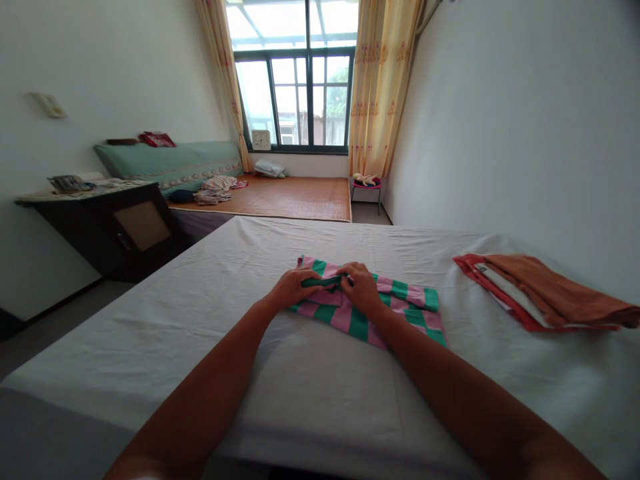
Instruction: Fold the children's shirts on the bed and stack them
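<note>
Striped garment [373, 308], pink and green, lies partly folded on the white bed sheet [310, 380], directly under both hands. The left hand [296, 287] presses on its near-left part, fingers curled over a dark green edge of the cloth that they pinch. The right hand [361, 287] meets it from the other side, fingers bent and gripping the same green edge, so the fingertips of both hands nearly touch above the fabric. Most of the garment spreads to the right of the right hand's fingers, flat on the sheet. Well apart to the right of the fingers lies a folded orange and red cloth stack [543, 293].
</note>
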A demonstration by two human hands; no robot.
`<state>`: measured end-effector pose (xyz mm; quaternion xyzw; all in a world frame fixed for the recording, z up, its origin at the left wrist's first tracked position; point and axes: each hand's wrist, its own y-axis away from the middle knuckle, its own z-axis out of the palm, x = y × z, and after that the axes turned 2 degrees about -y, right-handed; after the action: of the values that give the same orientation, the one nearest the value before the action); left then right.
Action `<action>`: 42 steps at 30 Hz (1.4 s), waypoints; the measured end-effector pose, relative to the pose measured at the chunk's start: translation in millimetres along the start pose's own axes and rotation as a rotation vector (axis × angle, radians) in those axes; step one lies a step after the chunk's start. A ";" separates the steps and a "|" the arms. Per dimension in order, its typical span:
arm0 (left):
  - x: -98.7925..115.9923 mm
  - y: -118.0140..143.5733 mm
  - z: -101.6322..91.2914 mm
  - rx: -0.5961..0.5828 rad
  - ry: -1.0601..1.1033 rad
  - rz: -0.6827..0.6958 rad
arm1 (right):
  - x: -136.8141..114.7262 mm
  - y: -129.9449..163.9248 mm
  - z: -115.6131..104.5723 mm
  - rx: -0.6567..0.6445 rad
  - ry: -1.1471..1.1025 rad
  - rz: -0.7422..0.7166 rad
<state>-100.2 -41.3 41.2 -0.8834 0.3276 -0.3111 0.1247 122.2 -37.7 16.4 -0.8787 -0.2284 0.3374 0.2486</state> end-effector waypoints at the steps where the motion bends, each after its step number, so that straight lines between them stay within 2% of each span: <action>1: -2.1 0.7 -4.0 -0.007 0.013 0.001 | 2.2 -0.7 -1.4 0.008 -0.043 -0.015; 3: -7.4 2.6 -11.5 -0.026 0.064 -0.016 | 4.0 -0.9 -3.5 -0.008 -0.128 -0.020; 6: -18.0 4.8 -16.3 -0.003 0.208 -0.115 | 2.8 0.4 -4.0 -0.106 -0.227 0.014; 8: -25.9 4.2 -12.1 0.069 0.327 -0.173 | 3.3 0.6 -0.9 -0.144 -0.279 0.050; 11: -37.8 -2.2 2.9 0.198 0.429 -0.265 | 10.4 -2.7 9.9 -0.094 -0.347 0.199; 15: -51.0 -14.4 17.4 0.410 0.337 -0.383 | 26.0 -10.1 23.1 -0.015 -0.433 0.434; 18: -51.8 -15.5 13.4 0.532 0.101 -0.363 | 28.5 -11.9 20.5 0.027 -0.329 0.433; 19: -49.6 -13.8 11.0 0.525 0.007 -0.319 | 26.2 -11.4 17.6 0.036 -0.260 0.377; 21: -42.8 -9.1 8.9 0.428 -0.138 -0.182 | 17.5 -8.7 11.6 0.026 -0.132 0.207; 22: -39.2 -6.6 10.1 0.352 -0.186 -0.109 | 11.9 -6.5 9.4 -0.009 -0.077 0.113; 24: -34.1 -2.4 17.1 0.176 -0.256 0.000 | 0.3 -0.4 7.6 -0.165 0.025 -0.035; 27: -35.3 2.0 31.6 -0.082 -0.369 0.007 | -13.6 10.7 9.0 -0.461 0.185 -0.115; 29: -40.8 4.3 37.4 -0.183 -0.442 -0.046 | -19.0 16.7 9.2 -0.564 0.270 -0.091; 31: -46.9 5.8 38.7 -0.218 -0.489 -0.093 | -22.1 20.2 7.5 -0.611 0.318 -0.064; 36: -56.1 6.8 36.9 -0.215 -0.524 -0.120 | -23.4 21.8 3.1 -0.653 0.349 -0.051; 39: -58.3 6.6 38.8 -0.196 -0.517 -0.117 | -18.7 25.1 0.0 -0.668 0.325 -0.078; 42: -59.3 6.4 40.2 -0.181 -0.508 -0.118 | -7.9 36.8 -12.4 -0.661 0.309 -0.095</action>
<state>-113.2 -6.5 -20.4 -0.9582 0.2603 -0.0558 0.1050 134.3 -74.2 6.5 -0.9406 -0.3253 0.0969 -0.0018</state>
